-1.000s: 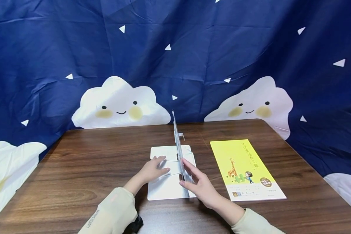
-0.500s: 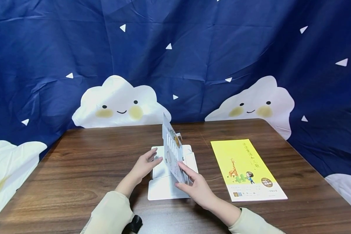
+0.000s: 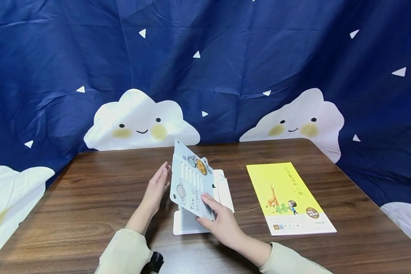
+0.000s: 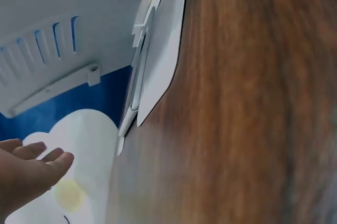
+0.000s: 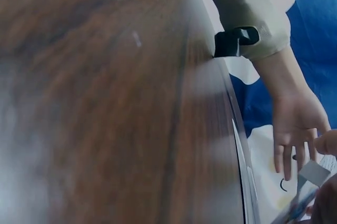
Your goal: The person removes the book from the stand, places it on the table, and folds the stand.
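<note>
A book stand has a pale blue panel printed with planets and the words "Tiny universe". The panel leans up over its white base plate on the table. My right hand grips the panel's lower right edge, fingers on the printed face and thumb at the bottom. Beside the panel's left edge, my left hand is held with straight fingers. From the left wrist, the panel's slotted back shows above the left hand. In the right wrist view, the left palm faces the panel.
A yellow children's book lies flat on the wooden table, right of the stand. Behind the table's far edge hangs a dark blue curtain with white clouds.
The panel has turned and tipped left, from edge-on to showing its printed face. My right hand has kept its grip on it. My left hand has moved left, off the base area.
</note>
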`<state>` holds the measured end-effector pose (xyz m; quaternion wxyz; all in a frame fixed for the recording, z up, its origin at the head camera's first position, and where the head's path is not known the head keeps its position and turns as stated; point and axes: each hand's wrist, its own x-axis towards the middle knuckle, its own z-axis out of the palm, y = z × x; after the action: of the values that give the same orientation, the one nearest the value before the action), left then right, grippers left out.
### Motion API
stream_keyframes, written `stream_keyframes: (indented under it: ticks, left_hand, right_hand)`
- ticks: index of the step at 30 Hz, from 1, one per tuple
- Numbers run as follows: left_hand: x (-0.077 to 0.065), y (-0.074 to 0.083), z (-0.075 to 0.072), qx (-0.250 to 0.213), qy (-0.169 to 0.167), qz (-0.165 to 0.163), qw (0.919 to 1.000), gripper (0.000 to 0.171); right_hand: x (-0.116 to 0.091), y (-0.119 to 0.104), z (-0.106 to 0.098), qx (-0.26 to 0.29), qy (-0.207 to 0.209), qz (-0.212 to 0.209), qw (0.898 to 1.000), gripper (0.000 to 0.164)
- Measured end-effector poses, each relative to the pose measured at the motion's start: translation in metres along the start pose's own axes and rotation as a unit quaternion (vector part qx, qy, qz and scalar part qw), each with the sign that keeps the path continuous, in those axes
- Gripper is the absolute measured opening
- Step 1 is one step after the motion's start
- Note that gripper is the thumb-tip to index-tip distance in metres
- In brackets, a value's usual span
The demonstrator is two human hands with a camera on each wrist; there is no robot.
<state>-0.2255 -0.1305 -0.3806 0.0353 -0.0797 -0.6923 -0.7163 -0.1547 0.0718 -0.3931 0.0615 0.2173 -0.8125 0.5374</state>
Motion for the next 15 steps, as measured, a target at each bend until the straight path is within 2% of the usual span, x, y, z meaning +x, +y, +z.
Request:
stream_keyframes:
  ticks: [4,9,15]
  left_hand:
    - [-0.002,0.007,-0.002,0.004,0.009,0.019,0.9998,0.053]
    - [-0.007,0.012,-0.004,0.034,0.016,0.009,0.9992,0.05]
    - [-0.011,0.012,-0.01,0.031,0.016,-0.013,0.9993,0.047]
  right_hand:
    - [0.001,-0.001,0.005,-0.067,0.003,-0.004,0.998,0.054]
    - [0.001,-0.003,0.01,-0.136,-0.004,-0.005,0.991,0.054]
    - [0.001,-0.006,0.014,-0.208,-0.019,-0.016,0.978,0.051]
